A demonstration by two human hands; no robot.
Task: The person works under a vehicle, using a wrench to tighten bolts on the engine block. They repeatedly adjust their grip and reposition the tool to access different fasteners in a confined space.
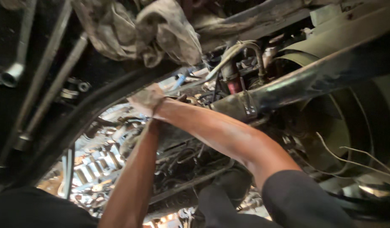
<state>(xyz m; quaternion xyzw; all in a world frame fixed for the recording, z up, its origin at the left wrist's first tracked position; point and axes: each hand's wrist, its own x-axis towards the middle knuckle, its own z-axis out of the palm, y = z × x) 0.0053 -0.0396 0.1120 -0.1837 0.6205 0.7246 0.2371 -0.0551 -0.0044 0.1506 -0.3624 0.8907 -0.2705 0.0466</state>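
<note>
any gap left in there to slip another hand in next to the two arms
Little. The clearest opening is the bright gap left of the left arm, bordered by the dark hose. Both hands meet at a rag under the big pipe; that spot is packed with hoses and wires. Right of the right arm, loose wires cross the fan shroud.

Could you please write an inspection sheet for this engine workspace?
Surface: greasy engine under the arms.
Job's things: dirty cloth at both hands.
Clutter: rag hanging above; socket wrench on the left.
Grippers: left hand and right hand meet at the cloth; fingers hidden.
Cables: loose wires on the right; hose above.
Surroundings: metal pipe, round fan housing.
</note>
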